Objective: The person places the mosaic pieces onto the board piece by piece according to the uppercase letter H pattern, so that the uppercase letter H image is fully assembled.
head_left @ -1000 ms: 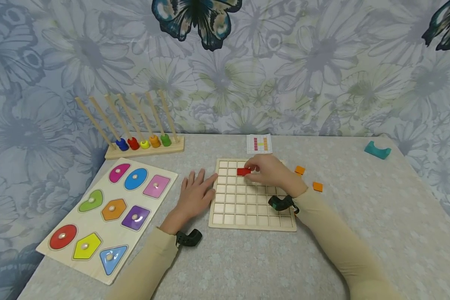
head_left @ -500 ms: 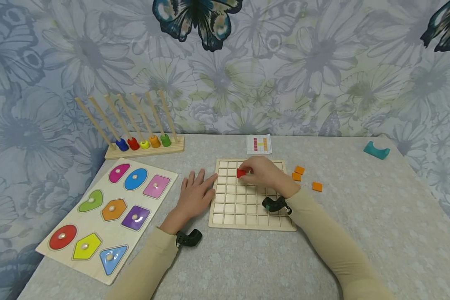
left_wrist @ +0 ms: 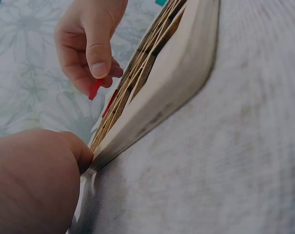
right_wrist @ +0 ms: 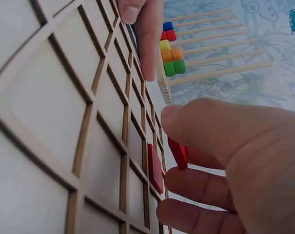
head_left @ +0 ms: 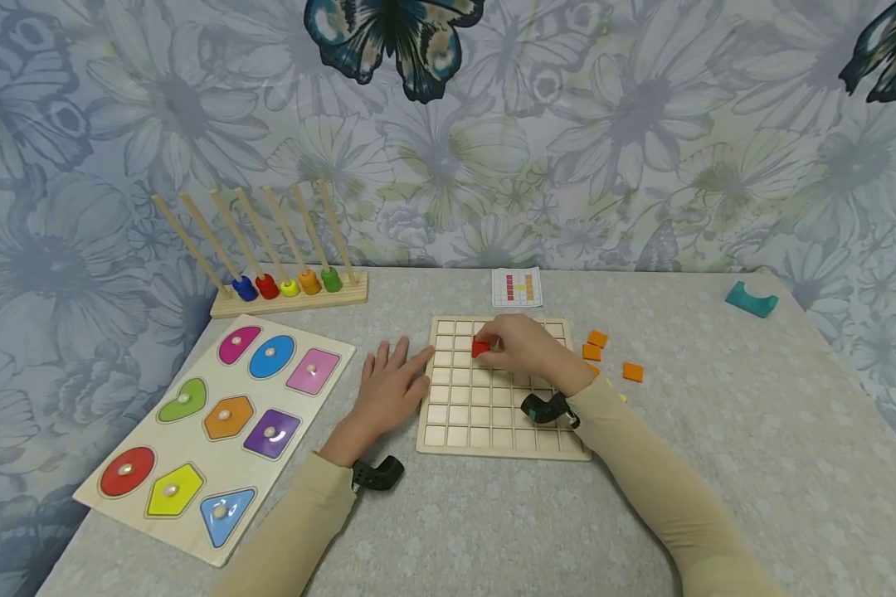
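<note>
My right hand (head_left: pixel 526 344) pinches a small red square tile (right_wrist: pixel 178 153) between thumb and fingers, over the upper part of a wooden grid board (head_left: pixel 448 414). A second red tile (right_wrist: pixel 155 168) lies in one of the board's cells, just below the held one in the right wrist view. The right hand covers the board's upper right cells in the head view. My left hand (head_left: pixel 388 385) rests with its fingers spread at the board's left edge, fingertips right at the rim.
Several orange tiles (head_left: pixel 632 372) lie right of the board, partly behind the right arm. A pattern card (head_left: pixel 516 287) lies behind the board. At left are a knobbed shape puzzle (head_left: pixel 284 398) and a peg rack (head_left: pixel 291 303) with coloured beads. A teal arched piece (head_left: pixel 751 299) lies far right.
My right hand has shifted slightly left and toward me with the red tile, uncovering more of the orange tiles beside the arm. The left hand has stayed in place.
</note>
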